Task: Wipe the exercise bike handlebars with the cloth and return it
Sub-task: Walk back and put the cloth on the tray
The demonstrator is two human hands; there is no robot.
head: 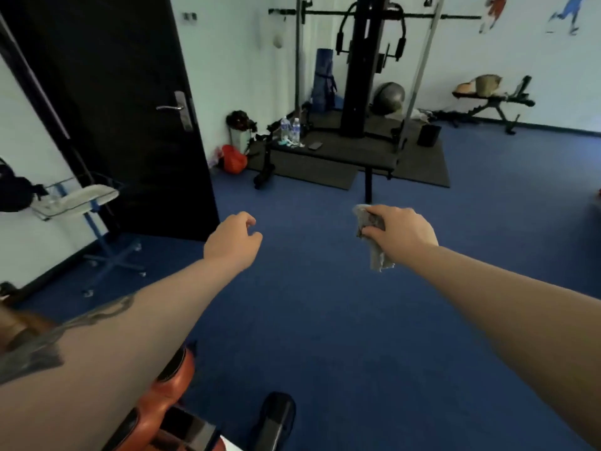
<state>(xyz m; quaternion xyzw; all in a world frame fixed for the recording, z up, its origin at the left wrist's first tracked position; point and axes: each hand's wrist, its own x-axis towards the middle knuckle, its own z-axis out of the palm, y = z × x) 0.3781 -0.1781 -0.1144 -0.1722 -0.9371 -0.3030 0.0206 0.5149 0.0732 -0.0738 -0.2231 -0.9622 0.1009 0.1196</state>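
Note:
My right hand [401,227] is stretched out over the blue floor and grips a crumpled grey cloth [374,245], whose loose end hangs below my fingers. To its left, my left hand [232,240] hovers at the same height with loosely curled fingers and holds nothing. Orange and black parts of the exercise bike [172,395] show at the bottom edge under my left forearm. A black padded part [276,415], possibly a handlebar grip, sticks up beside them. The hands are well above and ahead of the bike.
A black door [113,109] stands at the left beside a blue wheeled rack [97,229]. A multi-gym [361,66] on a dark mat, water bottles [290,129] on a bench [335,154], and an orange bag [232,159] are at the back. Blue carpet [325,320] spans the middle.

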